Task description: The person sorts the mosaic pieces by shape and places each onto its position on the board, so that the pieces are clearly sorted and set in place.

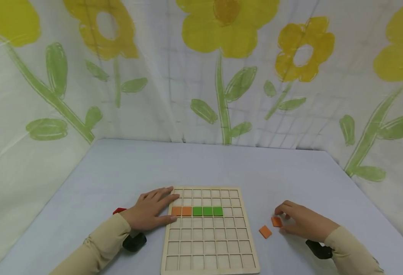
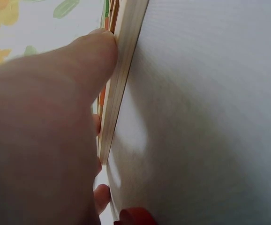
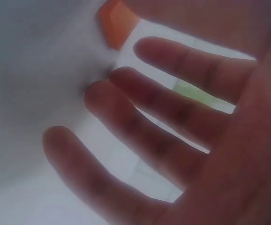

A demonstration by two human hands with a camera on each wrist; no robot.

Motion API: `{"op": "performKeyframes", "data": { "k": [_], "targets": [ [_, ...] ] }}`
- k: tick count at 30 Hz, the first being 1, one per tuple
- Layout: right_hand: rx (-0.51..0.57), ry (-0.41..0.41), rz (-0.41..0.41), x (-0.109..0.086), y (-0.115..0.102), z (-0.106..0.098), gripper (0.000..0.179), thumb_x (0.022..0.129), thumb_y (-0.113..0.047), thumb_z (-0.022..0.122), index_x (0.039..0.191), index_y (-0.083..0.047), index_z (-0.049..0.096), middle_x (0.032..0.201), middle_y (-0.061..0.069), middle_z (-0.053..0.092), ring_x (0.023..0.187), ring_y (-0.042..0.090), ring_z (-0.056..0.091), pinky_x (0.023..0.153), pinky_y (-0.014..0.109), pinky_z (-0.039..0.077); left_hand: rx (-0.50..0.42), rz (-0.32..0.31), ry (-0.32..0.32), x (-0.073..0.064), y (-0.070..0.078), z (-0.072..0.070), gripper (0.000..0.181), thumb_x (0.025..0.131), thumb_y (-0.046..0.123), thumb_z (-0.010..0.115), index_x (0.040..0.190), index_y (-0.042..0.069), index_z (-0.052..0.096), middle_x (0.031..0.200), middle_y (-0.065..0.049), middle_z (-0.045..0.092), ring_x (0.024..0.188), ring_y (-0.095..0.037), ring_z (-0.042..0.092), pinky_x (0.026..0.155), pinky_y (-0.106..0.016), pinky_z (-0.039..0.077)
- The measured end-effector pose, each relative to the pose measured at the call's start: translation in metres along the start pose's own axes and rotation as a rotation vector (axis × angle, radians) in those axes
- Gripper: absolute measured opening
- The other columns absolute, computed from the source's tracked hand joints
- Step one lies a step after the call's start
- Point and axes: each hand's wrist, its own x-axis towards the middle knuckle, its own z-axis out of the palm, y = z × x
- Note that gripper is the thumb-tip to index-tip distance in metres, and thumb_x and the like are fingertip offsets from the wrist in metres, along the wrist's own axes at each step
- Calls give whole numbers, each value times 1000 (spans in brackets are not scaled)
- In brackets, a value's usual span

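Observation:
A wooden grid board [image 1: 210, 258] lies on the table, with two orange tiles [image 1: 186, 211] and three green tiles [image 1: 207, 211] side by side in one row. My left hand [image 1: 148, 210] is spread over the board's left edge, fingertips on the frame; the left wrist view shows the thumb [image 2: 98, 56] against the wooden rim [image 2: 121, 70]. To the right of the board, my right hand [image 1: 302, 221] reaches around a loose orange tile [image 1: 276, 222]. Its fingers [image 3: 154, 136] are loosely bent and apart in the right wrist view, with the tile close to the thumb.
Another loose orange tile [image 1: 265, 232] lies between the board and the right hand. A small red object [image 1: 120, 210] shows behind the left wrist. A white curtain with painted flowers [image 1: 222, 95] hangs behind the pale table [image 1: 201, 164].

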Motion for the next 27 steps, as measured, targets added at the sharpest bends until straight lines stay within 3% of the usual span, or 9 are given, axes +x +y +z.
{"op": "performKeyframes", "data": {
  "k": [10,19,23,27],
  "targets": [
    [54,20,0,-5,9,7,21,88,-31,69,107,-29,60,103,-17,51,93,3,52,75,25,49,-7,14,8,0,-1,1,67,94,60,46,149,23,35,157,-8,24,140,-37,25,98,-62,26],
    [42,100,-112,-5,15,14,24,89,-34,67,110,-25,60,102,-16,51,89,0,51,70,23,48,-14,-1,-3,0,2,2,66,94,61,45,148,26,35,157,-7,23,141,-37,24,99,-62,25],
    [44,138,-155,-3,15,19,21,88,-24,69,107,-23,61,102,-14,51,87,0,50,68,22,48,-12,0,5,-1,2,2,65,93,60,46,148,25,35,157,-7,24,140,-37,25,98,-62,26],
    [43,146,-137,-1,16,21,22,87,-15,70,105,-22,62,102,-13,51,86,-1,51,67,22,48,-2,5,11,0,0,1,65,93,60,46,148,25,35,156,-6,25,140,-37,26,98,-61,27]
  ]
}}
